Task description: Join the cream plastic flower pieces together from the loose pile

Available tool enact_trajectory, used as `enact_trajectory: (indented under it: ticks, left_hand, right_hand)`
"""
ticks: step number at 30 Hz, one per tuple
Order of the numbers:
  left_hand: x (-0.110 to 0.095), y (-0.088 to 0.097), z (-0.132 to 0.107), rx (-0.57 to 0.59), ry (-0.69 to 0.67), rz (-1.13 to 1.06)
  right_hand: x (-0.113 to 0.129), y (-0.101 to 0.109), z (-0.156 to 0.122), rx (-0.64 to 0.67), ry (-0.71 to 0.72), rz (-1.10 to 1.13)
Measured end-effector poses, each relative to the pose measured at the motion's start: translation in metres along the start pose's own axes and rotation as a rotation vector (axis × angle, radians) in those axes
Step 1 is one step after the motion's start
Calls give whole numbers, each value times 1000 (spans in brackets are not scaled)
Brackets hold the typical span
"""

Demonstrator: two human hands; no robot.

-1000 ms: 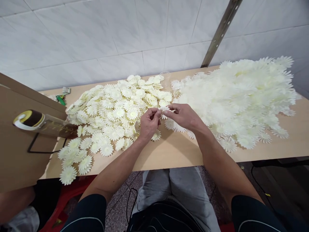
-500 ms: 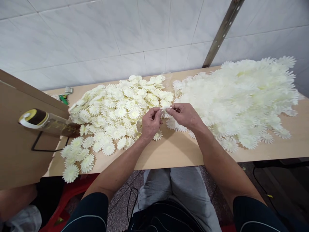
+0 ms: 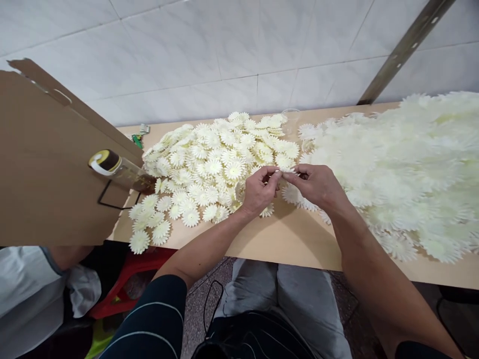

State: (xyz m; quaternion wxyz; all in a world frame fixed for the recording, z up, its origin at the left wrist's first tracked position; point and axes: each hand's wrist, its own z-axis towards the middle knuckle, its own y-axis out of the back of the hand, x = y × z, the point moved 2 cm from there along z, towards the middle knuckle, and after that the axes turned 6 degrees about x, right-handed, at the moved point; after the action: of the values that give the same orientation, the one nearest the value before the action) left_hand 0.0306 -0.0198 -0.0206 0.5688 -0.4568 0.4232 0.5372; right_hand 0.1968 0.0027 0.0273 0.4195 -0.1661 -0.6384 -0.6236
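Observation:
A small white artificial flower head (image 3: 288, 170) is pinched between the fingertips of both hands and appears nearly edge-on. My left hand (image 3: 260, 190) grips it from the left, thumb and forefinger together. From the other side my right hand (image 3: 317, 184) holds it the same way; the fingers partly cover the petals. Just left of my hands lies a heap of cream, yellowish flower heads (image 3: 213, 167). To the right spreads a larger pile of whiter, thinner petal layers (image 3: 381, 159), which runs out of the frame.
Both piles lie on a light wooden table (image 3: 292, 239) against a tiled wall. At the left stand a cardboard panel (image 3: 56, 164) and a bottle with a dark lid (image 3: 123, 168). Beyond the cardboard, a person's sleeve (image 3: 30, 279) shows. A metal strip (image 3: 406, 55) runs up the wall.
The view has turned left, so everything sits further right in the picture. The flower head between my fingers has tipped from facing me to nearly edge-on. Both hands keep their pinch.

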Motion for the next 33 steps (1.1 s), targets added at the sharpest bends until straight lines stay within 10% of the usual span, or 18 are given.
enact_trajectory:
  ticks: [12, 33]
  left_hand:
    - [-1, 4, 3, -54, 42, 24]
    - [-5, 13, 9, -174, -29, 68]
  right_hand:
    - [-4, -6, 6, -51, -21, -183]
    - [1, 8, -3, 121, -105, 522]
